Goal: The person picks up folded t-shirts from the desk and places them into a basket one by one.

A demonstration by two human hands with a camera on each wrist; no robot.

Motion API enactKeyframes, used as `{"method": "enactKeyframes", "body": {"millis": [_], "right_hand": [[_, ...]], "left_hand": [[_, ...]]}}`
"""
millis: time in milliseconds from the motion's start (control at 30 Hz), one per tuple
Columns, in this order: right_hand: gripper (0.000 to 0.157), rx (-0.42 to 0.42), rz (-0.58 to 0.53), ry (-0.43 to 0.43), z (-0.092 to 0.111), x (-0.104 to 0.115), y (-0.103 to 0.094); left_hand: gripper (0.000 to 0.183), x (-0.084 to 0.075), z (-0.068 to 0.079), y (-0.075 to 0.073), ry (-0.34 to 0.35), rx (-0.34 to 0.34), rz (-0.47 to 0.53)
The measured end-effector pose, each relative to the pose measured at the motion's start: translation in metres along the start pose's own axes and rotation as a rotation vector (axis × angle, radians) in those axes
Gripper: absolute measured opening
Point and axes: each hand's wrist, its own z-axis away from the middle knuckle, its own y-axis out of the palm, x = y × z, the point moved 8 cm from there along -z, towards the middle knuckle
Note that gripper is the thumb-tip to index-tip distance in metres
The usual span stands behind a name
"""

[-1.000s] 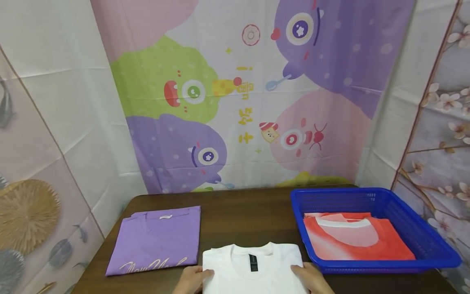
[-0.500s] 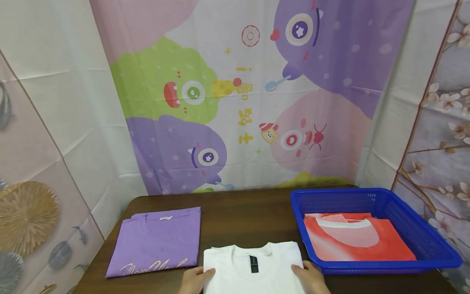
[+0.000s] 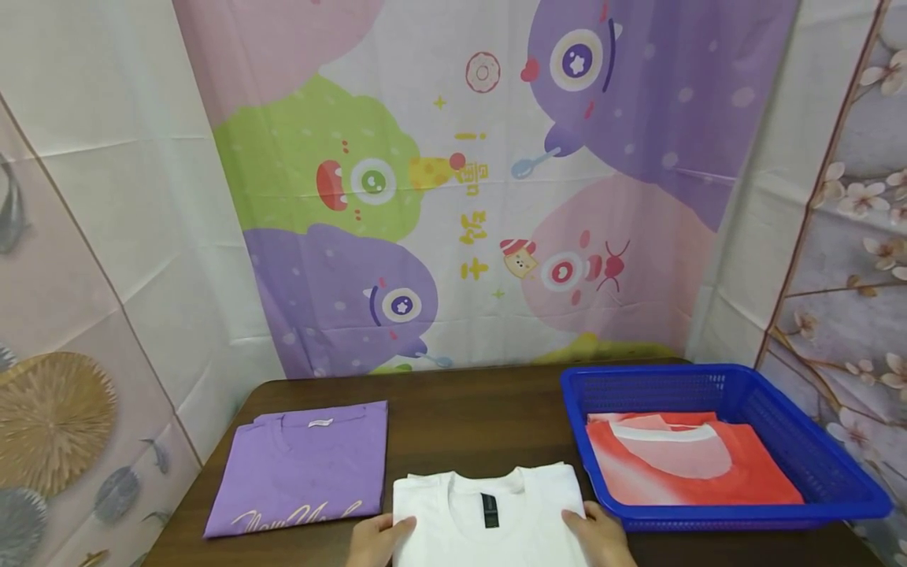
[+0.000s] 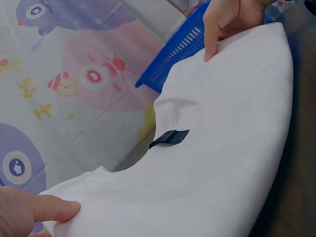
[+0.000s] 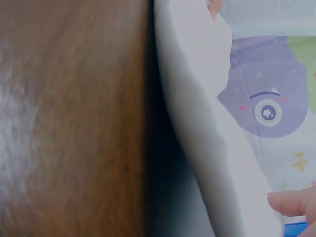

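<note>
A folded white T-shirt (image 3: 489,512) with a black neck label (image 3: 490,510) is at the front middle of the table, its neckline facing the far side. My left hand (image 3: 378,540) pinches its left edge, thumb on top and fingers beneath. The right hand (image 3: 599,535) grips the opposite edge the same way. In the left wrist view the white T-shirt (image 4: 217,128) stretches between both hands, its middle sagging a little. The right wrist view shows its rounded folded edge (image 5: 197,133) standing off the tabletop, a dark gap beneath it.
To the left lies a folded purple T-shirt (image 3: 305,465) with yellowish script. At the right stands a blue plastic basket (image 3: 843,472) holding a folded red and pink T-shirt (image 3: 751,465). A cartoon-printed curtain (image 3: 482,331) hangs behind the brown wooden table (image 3: 468,417).
Both hands keep hold of the white T-shirt; the left hand has shifted slightly to the right. The shirt's upper right corner has risen slightly.
</note>
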Motion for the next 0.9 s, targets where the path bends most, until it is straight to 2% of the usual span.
{"method": "enactKeyframes", "body": {"millis": [100,133,233,467,733,900], "right_hand": [[0.063,-0.010,0.001,-0.017,0.001,0.002,-0.001],[0.062,-0.015,0.000,-0.021,0.002,0.003,-0.001],[0.061,-0.033,-0.005,-0.040,0.003,0.006,-0.003],[0.056,-0.083,-0.010,-0.097,0.008,0.013,-0.007],[0.061,-0.089,-0.026,-0.065,0.014,0.011,-0.009],[0.052,-0.151,-0.064,-0.101,0.020,0.012,-0.013]], "left_hand": [[0.044,-0.002,0.002,-0.001,-0.043,0.014,0.011],[0.047,-0.004,0.004,-0.002,-0.086,0.015,0.011],[0.045,-0.012,0.008,-0.003,-0.127,0.027,0.009],[0.043,-0.028,0.015,-0.006,-0.116,0.015,-0.010],[0.044,-0.031,0.019,-0.010,-0.103,-0.018,-0.003],[0.044,-0.035,0.023,-0.012,-0.100,-0.034,0.006]]}}
